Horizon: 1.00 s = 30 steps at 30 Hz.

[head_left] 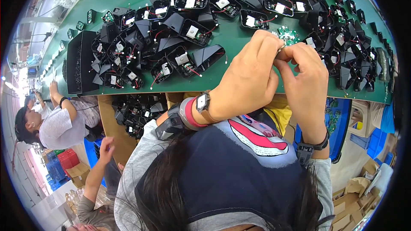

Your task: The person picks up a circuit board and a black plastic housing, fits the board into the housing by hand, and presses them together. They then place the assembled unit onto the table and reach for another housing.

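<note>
A green circuit board (288,37) sits at the fingertips of the 2 hands, above the near part of the green table (239,86). The left hand (250,75) has its fingers pinched together at the board's near left edge. The right hand (306,70) meets it there, its fingers bent and the gap to the thumb narrow; I cannot tell whether they grip the board too, as the contact is hidden.

Just beyond the hands lies an open black housing (254,19) with a white block and thin red wires inside. More black housings (160,40) are heaped to the left, and another cluster (342,55) spreads to the right. A black box (80,62) stands at the left heap's outer side.

Below the table edge, a cardboard box (107,113) contains further dark housings, and a blue bin (342,122) at right holds green boards. At far left, 1 co-worker (58,124) in a pale shirt reaches toward the table.
</note>
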### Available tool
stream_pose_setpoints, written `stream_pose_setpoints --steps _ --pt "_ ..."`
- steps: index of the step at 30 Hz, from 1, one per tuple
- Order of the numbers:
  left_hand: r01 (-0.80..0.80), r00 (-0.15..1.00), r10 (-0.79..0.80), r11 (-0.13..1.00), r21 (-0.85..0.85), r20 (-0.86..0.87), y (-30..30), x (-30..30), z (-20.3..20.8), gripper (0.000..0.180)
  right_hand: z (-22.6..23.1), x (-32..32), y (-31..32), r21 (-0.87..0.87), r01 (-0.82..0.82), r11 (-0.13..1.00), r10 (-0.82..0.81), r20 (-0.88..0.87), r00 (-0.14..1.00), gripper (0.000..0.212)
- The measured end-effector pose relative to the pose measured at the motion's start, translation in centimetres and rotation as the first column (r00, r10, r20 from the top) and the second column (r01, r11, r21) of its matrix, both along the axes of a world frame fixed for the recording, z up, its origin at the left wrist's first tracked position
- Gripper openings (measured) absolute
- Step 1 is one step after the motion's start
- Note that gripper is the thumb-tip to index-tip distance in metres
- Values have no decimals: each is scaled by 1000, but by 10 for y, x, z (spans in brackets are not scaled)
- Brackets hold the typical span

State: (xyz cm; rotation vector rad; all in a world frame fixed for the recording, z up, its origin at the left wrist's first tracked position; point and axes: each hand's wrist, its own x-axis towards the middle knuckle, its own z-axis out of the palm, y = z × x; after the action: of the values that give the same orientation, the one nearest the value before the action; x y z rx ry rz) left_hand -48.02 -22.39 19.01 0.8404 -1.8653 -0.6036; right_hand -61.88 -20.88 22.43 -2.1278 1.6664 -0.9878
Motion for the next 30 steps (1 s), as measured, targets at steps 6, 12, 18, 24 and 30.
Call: stream_pose_setpoints --steps 6,12,18,24,30 --pt "183 977 -157 964 191 -146 -3 11 0 40 6 -7 -7 243 -25 970 -85 432 898 37" --pt "222 964 -194 963 150 -180 -10 14 -10 38 -4 -16 -17 349 -169 922 -2 439 898 36" --pt "440 861 -165 715 543 -481 -1 19 2 41 -8 -15 -3 263 -275 925 -12 743 670 26" --pt "393 851 -50 721 571 -523 -1 5 -3 32 -19 -17 -5 233 -283 930 -14 794 607 13" --pt "391 778 56 736 552 -625 -6 3 -12 27 -24 -16 -9 279 -359 890 -34 828 559 14"
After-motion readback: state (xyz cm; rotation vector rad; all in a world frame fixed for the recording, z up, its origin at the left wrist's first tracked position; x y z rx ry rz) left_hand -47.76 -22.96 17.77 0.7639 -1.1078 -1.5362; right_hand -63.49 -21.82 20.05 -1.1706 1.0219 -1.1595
